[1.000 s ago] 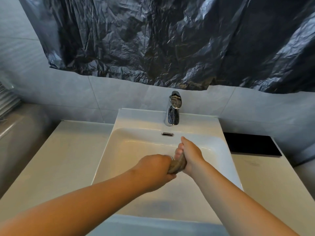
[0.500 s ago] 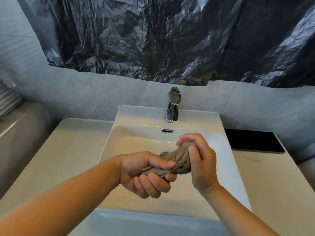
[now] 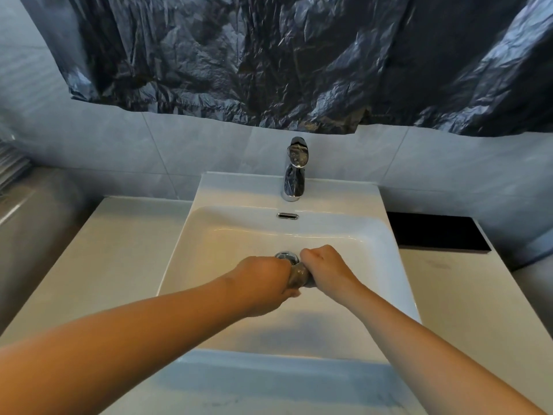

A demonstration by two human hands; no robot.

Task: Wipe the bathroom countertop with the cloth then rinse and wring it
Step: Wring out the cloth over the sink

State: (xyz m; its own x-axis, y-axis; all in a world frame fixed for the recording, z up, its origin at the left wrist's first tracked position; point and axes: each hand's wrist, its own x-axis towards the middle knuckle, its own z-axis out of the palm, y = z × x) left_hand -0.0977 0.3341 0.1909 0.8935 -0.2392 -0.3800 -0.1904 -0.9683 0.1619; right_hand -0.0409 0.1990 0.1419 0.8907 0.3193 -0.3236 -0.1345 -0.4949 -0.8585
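Cloth [image 3: 299,275] mostly hidden between left hand [image 3: 263,280] and right hand [image 3: 327,269], seemingly twisted.

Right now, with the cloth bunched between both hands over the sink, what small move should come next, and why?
Probably twist the left hand and right hand opposite ways. Both grip the rolled cloth just above the drain, inside the sink, and no water runs from the tap, so wringing seems due.
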